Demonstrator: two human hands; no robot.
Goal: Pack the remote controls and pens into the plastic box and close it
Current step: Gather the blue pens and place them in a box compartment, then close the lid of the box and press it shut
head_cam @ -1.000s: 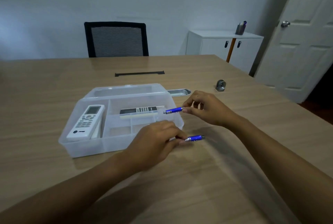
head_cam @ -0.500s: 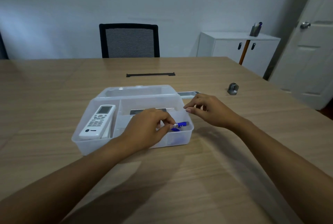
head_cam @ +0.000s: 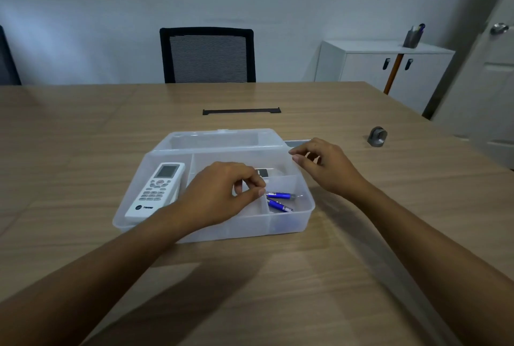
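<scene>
Head view: a clear plastic box with inner dividers (head_cam: 289, 224) sits open on the pale wooden desk (head_cam: 278, 290), its clear hinged lid (head_cam: 219, 138) laid back flat at 12 o'clock from the base.
Long compartment, 9 o'clock side: a white air-conditioner remote control with a small screen (head_cam: 155, 190) lies lengthwise, propped a little on something beneath it.
Middle compartment: a second, dark-faced remote control (head_cam: 262, 172) shows only at one end; the left hand covers the rest.
Small compartment, 4 o'clock corner: two short blue pens with silver tips (head_cam: 279, 195) lie loose, one crossing toward the other.
Left hand (head_cam: 219, 198): over the box, fingers (head_cam: 260, 192) pinched together right at the end of the upper pen; whether they grip it or have just let go, I cannot tell.
Right hand (head_cam: 326, 167): hovers at the 2 o'clock corner of the box, fingers loosely curled and apart, holding nothing.
Progress: everything appears packed; closing the lid looks like the step left.
Handling: the lid is probably light, thin and somewhat flexible, so taking it at both far corners should swing it evenly. The pens are smooth and round and may roll if the box is jolted; the base likely slides easily on the smooth desk, so steadying it helps when pressing the latch.
Elsewhere: a small grey metal object (head_cam: 377, 137) stands at 2 o'clock, well apart.
</scene>
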